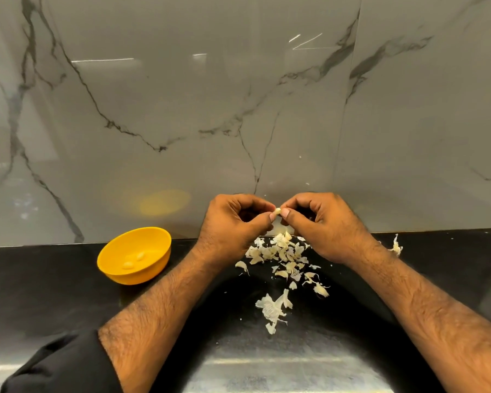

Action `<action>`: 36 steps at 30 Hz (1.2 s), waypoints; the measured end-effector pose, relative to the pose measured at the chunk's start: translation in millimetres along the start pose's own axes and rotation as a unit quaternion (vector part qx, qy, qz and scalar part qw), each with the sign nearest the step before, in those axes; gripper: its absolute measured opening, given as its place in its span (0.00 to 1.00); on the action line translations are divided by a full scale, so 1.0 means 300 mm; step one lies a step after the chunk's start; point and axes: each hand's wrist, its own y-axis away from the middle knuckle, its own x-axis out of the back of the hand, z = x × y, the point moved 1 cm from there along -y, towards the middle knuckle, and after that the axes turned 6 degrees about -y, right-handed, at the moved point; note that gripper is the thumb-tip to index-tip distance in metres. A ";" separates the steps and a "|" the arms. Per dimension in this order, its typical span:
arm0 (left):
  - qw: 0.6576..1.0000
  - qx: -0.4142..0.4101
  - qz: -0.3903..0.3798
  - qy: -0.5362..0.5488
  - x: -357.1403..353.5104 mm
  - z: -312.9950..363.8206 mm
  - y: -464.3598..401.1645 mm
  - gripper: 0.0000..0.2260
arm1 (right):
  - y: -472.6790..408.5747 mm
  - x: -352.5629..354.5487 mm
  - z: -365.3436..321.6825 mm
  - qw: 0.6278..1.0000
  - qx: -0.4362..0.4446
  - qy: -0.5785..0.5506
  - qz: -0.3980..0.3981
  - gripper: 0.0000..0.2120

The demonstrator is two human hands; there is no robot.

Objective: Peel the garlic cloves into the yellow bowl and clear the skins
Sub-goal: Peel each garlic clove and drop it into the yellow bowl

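My left hand [233, 222] and my right hand [321, 225] meet above the black counter, both pinching one small pale garlic clove [277, 211] between thumbs and fingertips. Under them lies a scattered heap of papery garlic skins [281, 255], with a larger piece of skin [272, 307] nearer to me. The yellow bowl [153, 239] stands to the left of my left hand, against the wall. Two peeled cloves [133, 260] lie on its bottom.
A stray bit of garlic skin or stem [396, 246] lies on the black counter [54, 279] to the right of my right wrist. A glossy marble-patterned wall [238, 109] rises directly behind my hands and the bowl.
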 end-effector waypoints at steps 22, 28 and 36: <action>0.995 0.000 0.014 -0.095 -0.006 -0.004 -0.001 0.03 | -0.001 -0.011 0.011 0.999 -0.019 -0.042 -0.014 0.06; 0.994 0.033 0.048 -0.092 -0.024 -0.011 -0.003 0.02 | 0.006 -0.023 0.013 1.000 0.005 -0.002 -0.004 0.02; 0.996 0.074 0.010 0.045 -0.030 -0.004 0.000 0.03 | 0.008 -0.017 0.005 0.999 0.021 -0.035 0.036 0.03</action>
